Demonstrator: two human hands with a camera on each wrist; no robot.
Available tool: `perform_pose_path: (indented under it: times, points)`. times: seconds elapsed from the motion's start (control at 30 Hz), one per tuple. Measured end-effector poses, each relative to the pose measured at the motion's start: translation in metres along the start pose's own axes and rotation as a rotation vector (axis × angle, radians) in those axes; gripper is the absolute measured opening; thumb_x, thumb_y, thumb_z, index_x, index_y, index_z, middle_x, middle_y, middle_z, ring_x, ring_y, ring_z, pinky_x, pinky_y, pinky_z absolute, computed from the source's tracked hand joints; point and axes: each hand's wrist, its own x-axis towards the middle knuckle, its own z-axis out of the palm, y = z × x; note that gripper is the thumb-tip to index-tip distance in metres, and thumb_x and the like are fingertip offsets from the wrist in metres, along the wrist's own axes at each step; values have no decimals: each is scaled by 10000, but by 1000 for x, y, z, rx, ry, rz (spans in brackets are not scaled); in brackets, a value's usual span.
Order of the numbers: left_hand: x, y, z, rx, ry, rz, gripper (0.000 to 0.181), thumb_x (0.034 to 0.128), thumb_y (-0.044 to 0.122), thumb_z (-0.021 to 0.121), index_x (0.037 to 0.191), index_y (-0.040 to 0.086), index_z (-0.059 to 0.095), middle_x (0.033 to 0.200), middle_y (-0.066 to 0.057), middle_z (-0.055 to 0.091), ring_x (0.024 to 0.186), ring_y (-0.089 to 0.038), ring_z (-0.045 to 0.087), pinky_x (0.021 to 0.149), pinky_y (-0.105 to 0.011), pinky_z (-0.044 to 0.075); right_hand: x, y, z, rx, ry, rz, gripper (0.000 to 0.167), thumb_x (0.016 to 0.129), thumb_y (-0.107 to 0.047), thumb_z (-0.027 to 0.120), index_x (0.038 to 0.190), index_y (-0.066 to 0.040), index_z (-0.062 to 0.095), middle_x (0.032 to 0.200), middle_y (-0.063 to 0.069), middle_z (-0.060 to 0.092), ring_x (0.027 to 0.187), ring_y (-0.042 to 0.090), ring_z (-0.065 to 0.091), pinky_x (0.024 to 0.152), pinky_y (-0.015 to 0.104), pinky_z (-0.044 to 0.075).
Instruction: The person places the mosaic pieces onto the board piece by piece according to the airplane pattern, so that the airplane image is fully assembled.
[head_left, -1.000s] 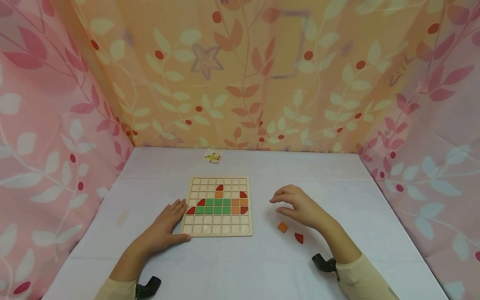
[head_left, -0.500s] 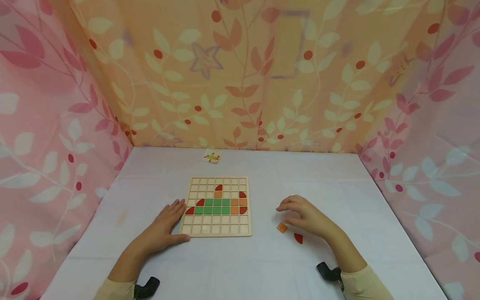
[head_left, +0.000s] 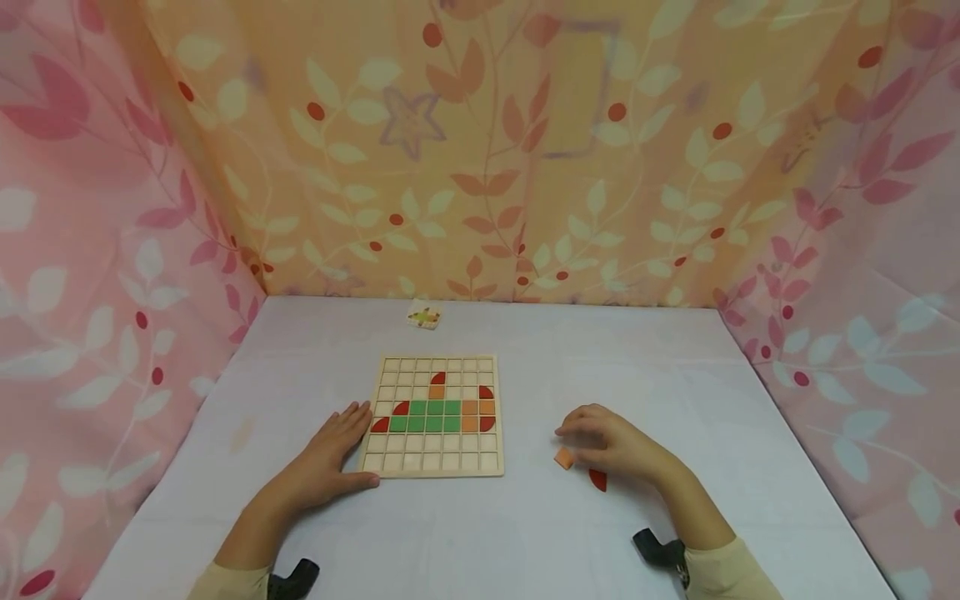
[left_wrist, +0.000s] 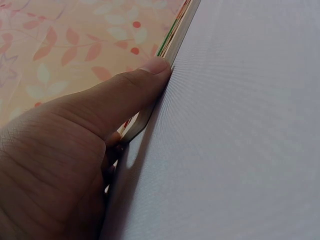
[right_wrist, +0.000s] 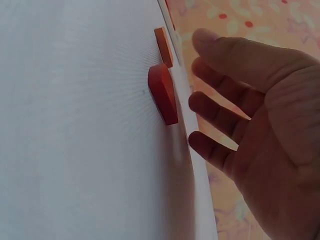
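Observation:
A wooden grid board (head_left: 431, 462) lies on the table, bearing green squares (head_left: 424, 416), orange squares and red quarter-circle pieces. Along its left edge rests my left hand (head_left: 322, 458), fingers extended and thumb at the near left corner; in the left wrist view the thumb touches the board's side (left_wrist: 175, 47). My right hand (head_left: 618, 442) hovers to the right of the board, fingers loosely bent, holding nothing. Just below its fingertips lie a loose orange square tile (head_left: 564, 458) and a red quarter-circle tile (head_left: 598, 480), partly covered by the hand. Both tiles show in the right wrist view, apart from the fingers.
A small card (head_left: 424, 315) with a coloured pattern lies behind the board near the table's back edge. White cloth covers the table (head_left: 465, 533). Patterned curtains (head_left: 480, 167) stand at the back and both sides.
My right hand has moved down and toward me, from beside the board to over the two loose tiles. My left hand and the board have stayed in place.

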Motion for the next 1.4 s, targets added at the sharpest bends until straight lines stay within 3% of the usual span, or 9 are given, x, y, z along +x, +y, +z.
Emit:
perform_pose_path:
  times: [0.13, 0.6, 1.17, 1.4]
  points:
    - [-4, -1, 3, 6, -5, -9, 1164, 753, 688, 782, 1615, 75, 298, 1708, -70, 211, 1596, -295, 108, 1239, -176, -100, -1, 4, 4, -39, -17, -48, 344, 889, -172, 811, 1226, -184, 742, 1211, -96, 657, 1164, 140, 582, 1008, 352, 502]
    - [-4, 2, 2, 10, -3, -9, 1152, 761, 673, 786, 1617, 79, 294, 1710, -62, 205, 1597, -292, 104, 1238, -176, -101, -4, 4, 12, -143, -17, -77, 358, 846, -212, 846, 1186, -276, 756, 1201, -161, 646, 1185, 117, 538, 1007, 417, 420]
    - [-1, 1, 1, 10, -8, -16, 1150, 761, 673, 785, 1615, 77, 298, 1710, -68, 205, 1597, -292, 105, 1262, -219, -77, -1, 1, 12, -124, -20, -55, 265, 861, -234, 839, 1107, -308, 771, 1143, -200, 649, 1164, 80, 545, 1021, 450, 381]
    - [0, 1, 1, 11, -11, -23, 1161, 753, 699, 773, 1618, 89, 296, 1711, -62, 203, 1598, -286, 101, 1261, -220, -80, -1, 4, 12, -143, 8, -96, 244, 860, -217, 841, 1082, -294, 773, 1111, -172, 653, 1127, 77, 555, 1004, 437, 386]
